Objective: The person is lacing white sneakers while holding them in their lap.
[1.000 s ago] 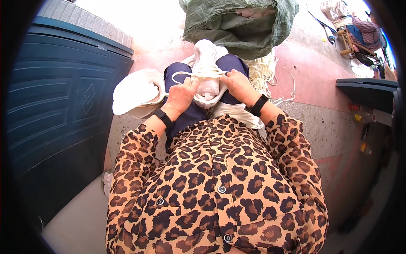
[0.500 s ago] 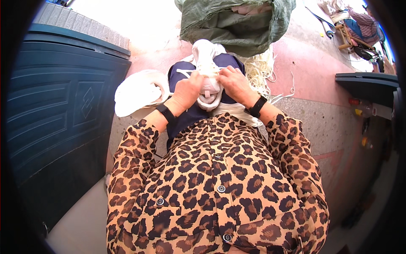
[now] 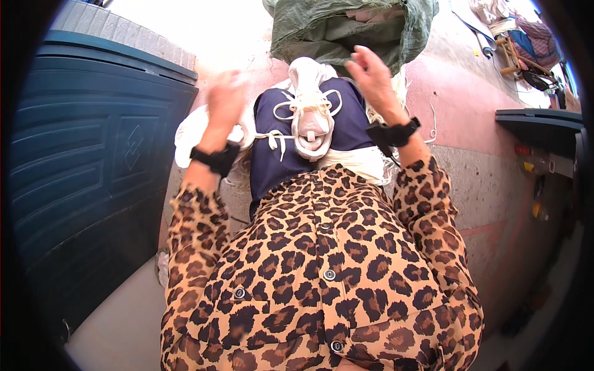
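Note:
A white sneaker (image 3: pixel 311 133) lies across my lap on dark blue trousers (image 3: pixel 272 167), its heel toward me. Its pale shoelace (image 3: pixel 309 105) forms a bow, with a loop spread to each side. My left hand (image 3: pixel 226 102) is raised to the left of the sneaker, blurred, its fingers seemingly stretched out and nothing visible in them. To the right and farther up, my right hand (image 3: pixel 374 80) is lifted off the shoe with fingers extended and apart. Another white lace (image 3: pixel 272 137) with a knot hangs over the left thigh.
A green woven sack (image 3: pixel 352 31) gapes open just beyond my knees. White padded-looking items (image 3: pixel 189 139) lie by my left leg, partly behind my arm. Loose pale laces (image 3: pixel 396 93) trail beside my right leg. A dark blue panelled door (image 3: pixel 93 142) stands at the left.
Both hands have let go of the shoelace and moved apart, upward and outward from the sneaker. The bow's loops now show uncovered.

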`<state>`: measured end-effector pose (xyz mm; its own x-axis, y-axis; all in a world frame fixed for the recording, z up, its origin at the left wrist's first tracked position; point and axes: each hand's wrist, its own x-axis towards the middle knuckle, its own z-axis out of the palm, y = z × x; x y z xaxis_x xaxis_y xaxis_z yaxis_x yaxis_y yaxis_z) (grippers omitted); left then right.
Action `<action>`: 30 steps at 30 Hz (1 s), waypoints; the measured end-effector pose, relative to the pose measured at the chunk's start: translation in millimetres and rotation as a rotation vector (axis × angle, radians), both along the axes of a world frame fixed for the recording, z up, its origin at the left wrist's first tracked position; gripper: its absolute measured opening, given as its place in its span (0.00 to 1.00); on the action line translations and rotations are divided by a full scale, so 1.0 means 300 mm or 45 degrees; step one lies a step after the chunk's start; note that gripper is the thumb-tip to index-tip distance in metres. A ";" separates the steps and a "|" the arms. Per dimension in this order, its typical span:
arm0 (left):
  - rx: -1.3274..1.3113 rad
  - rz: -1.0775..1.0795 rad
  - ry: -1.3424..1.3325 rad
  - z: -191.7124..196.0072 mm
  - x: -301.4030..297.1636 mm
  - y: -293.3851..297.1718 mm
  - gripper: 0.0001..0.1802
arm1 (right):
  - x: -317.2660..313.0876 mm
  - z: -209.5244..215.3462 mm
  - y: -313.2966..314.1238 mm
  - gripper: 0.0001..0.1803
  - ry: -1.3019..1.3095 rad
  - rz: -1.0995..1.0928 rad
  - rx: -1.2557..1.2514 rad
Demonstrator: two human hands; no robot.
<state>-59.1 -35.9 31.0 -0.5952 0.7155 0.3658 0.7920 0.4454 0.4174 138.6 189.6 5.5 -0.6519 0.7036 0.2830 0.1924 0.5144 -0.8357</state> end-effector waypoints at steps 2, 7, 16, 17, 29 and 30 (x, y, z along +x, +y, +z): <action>-0.192 0.229 0.324 0.074 -0.032 -0.171 0.15 | 0.095 -0.018 0.061 0.18 0.008 -0.080 -0.078; -0.626 0.739 -0.026 0.067 -0.020 -0.600 0.17 | 0.210 -0.112 0.106 0.14 -0.269 -0.065 -0.191; 0.332 0.706 -0.734 0.130 -0.034 -0.477 0.18 | -0.137 0.051 -0.375 0.13 -0.292 0.928 -0.083; 0.376 0.616 -0.711 0.217 -0.037 -0.425 0.18 | -0.166 0.075 -0.444 0.16 -0.350 1.048 0.153; 0.957 0.838 -2.169 -0.186 -0.015 -0.211 0.13 | -0.261 0.081 -0.476 0.16 -0.435 0.825 0.316; 0.971 0.900 -2.244 -0.360 -0.040 -0.257 0.13 | -0.262 0.098 -0.484 0.17 -0.385 0.896 0.269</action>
